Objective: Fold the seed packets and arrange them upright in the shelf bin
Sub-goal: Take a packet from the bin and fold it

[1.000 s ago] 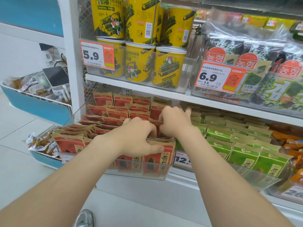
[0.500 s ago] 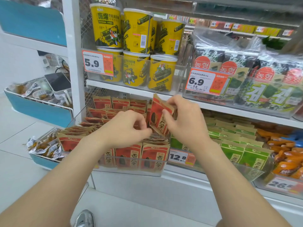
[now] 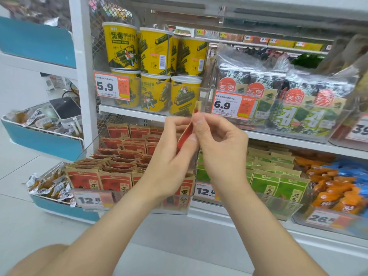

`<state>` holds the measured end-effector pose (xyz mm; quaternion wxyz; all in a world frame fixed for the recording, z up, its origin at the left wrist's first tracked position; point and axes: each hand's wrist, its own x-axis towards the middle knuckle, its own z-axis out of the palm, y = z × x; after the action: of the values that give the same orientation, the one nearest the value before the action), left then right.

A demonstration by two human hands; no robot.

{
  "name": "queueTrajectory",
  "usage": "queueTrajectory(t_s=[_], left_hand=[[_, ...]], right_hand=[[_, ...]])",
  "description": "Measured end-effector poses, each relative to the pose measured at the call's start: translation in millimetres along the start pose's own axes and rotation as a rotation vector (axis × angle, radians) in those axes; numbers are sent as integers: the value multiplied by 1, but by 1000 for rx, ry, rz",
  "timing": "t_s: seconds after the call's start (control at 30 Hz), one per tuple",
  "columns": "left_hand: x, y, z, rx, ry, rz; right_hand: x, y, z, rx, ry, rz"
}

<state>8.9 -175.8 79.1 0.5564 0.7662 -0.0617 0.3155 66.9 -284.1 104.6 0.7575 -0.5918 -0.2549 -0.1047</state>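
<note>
Left grip [image 3: 169, 156] and right grip [image 3: 221, 147] pinch packet [image 3: 186, 134] edge-on above bin [image 3: 127, 193].

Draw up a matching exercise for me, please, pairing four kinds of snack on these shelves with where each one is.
Things:
1. held packet
2. yellow tubs
3. green packets
4. orange packets

Places:
A. lower shelf, far right
B. pinched between left hand and right hand
C. upper shelf, by the 5.9 tag
D. bin just right of the red packets

Pairs: 1-B; 2-C; 3-D; 4-A
</note>
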Motion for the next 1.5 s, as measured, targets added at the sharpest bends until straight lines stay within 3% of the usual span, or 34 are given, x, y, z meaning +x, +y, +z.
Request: queueTrajectory(t_s=[0.07, 0.17, 0.3, 0.43, 0.7, 0.97, 1.07, 1.2, 1.37, 1.5], left_hand=[[1, -2, 5, -177, 29, -140], [2, -4, 11, -202, 125, -234], [2, -2, 14, -193, 213, -273], [5, 0, 13, -398, 263, -445], [11, 3, 5, -477, 271, -437], [21, 7, -17, -698, 349, -444], [23, 4, -25, -615, 269, -433], [23, 5, -34, -506, 25, -420], [19, -1, -35, -299, -52, -353], [19, -2, -41, -317, -131, -339]], right_hand=[[0, 5, -1, -5, -49, 72], [0, 11, -3, 44, -85, 180], [0, 18, -2, -15, -100, 208], [1, 18, 1, -95, -85, 204], [1, 17, 2, -93, -104, 142], [-7, 15, -3, -214, -534, 259], [-7, 15, -5, -221, -449, 258], [0, 16, -10, -141, -247, 211], [2, 19, -12, -188, -274, 141], [1, 20, -10, -265, -242, 97]])
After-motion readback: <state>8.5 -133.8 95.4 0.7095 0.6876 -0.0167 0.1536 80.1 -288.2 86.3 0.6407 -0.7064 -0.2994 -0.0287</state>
